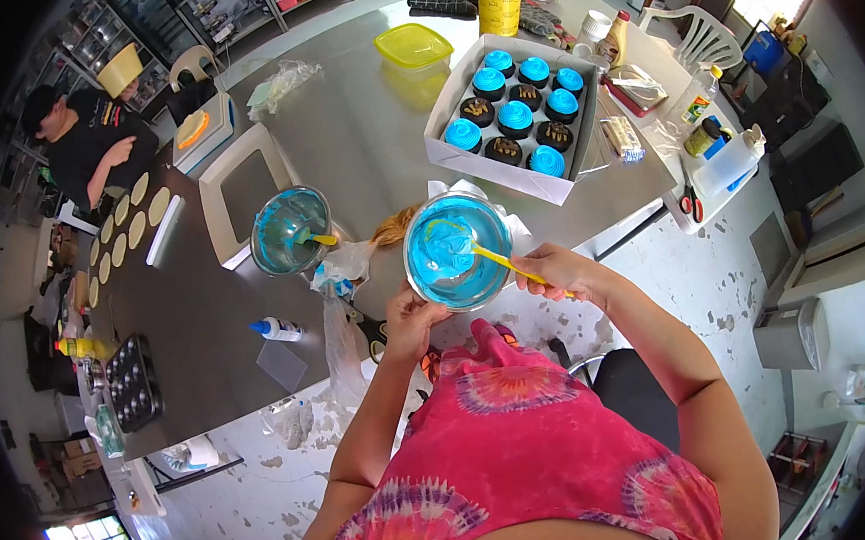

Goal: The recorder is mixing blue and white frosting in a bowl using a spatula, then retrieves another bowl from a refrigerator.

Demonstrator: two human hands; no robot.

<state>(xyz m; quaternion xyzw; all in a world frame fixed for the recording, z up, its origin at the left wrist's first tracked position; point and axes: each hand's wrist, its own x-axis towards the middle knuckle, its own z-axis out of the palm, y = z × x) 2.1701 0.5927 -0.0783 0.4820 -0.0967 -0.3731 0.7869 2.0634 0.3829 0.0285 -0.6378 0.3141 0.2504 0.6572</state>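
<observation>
My left hand [410, 321] grips the near left rim of a metal mixing bowl [499, 280] at the table's near edge. Blue frosting [442, 250] coats the bowl inside. In my right hand [557, 270] is the yellow handle of a spatula [503, 258], its head in the frosting. To the left stands a second metal bowl [273, 243] with blue residue and another spatula [321, 239]. A plastic piping bag [346, 265] with some blue in it lies between the bowls. Beyond, an open cardboard box [497, 166] holds cupcakes, several topped with blue swirls, others dark.
A box lid with a window [221, 239], a glue-type bottle [279, 329] and a muffin tin [133, 381] are on the steel table [221, 360] at left. A co-worker [92, 136] stands by dough rounds [136, 229]. Scissors [690, 203] lie at right; a black stool [632, 384] is near me.
</observation>
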